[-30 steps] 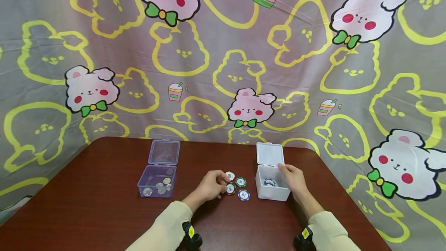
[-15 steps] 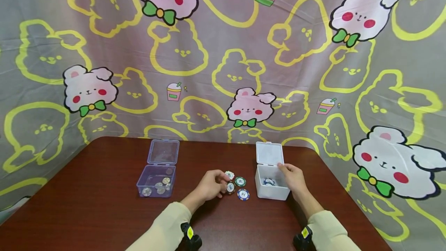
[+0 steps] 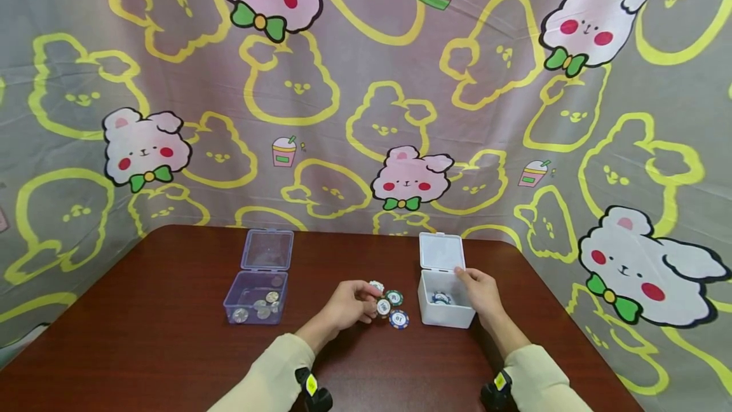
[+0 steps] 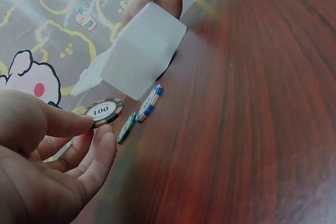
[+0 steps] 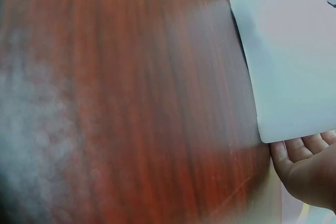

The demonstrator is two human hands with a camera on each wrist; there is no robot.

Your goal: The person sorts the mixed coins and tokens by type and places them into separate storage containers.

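Note:
My left hand [image 3: 345, 307] pinches a black-and-tan poker chip [image 4: 104, 112] marked 100 between thumb and fingers. In the head view this chip [image 3: 384, 308] sits beside the other chips. A green poker chip [image 3: 394, 297] and a blue poker chip [image 3: 399, 319] lie on the table, and a white-and-red one [image 3: 376, 286] shows partly behind my fingers. My right hand [image 3: 483, 291] holds the right side of an open white box [image 3: 447, 317], thumb at the rim near the hinge. Inside the box lies a blue-and-white chip [image 3: 441, 298]. In the right wrist view, fingers [image 5: 299, 149] lie along the box wall.
An open clear purple box [image 3: 240, 301] with several coins [image 3: 263, 310] stands to the left, its lid [image 3: 267, 250] tilted back. The white box's lid [image 3: 442, 251] also stands up. A patterned cloth [image 3: 320, 113] hangs behind the dark wooden table [image 3: 171, 310].
My left hand has lifted the black chip slightly and tipped it to the right, nearer the green one. The right hand keeps its place on the white box.

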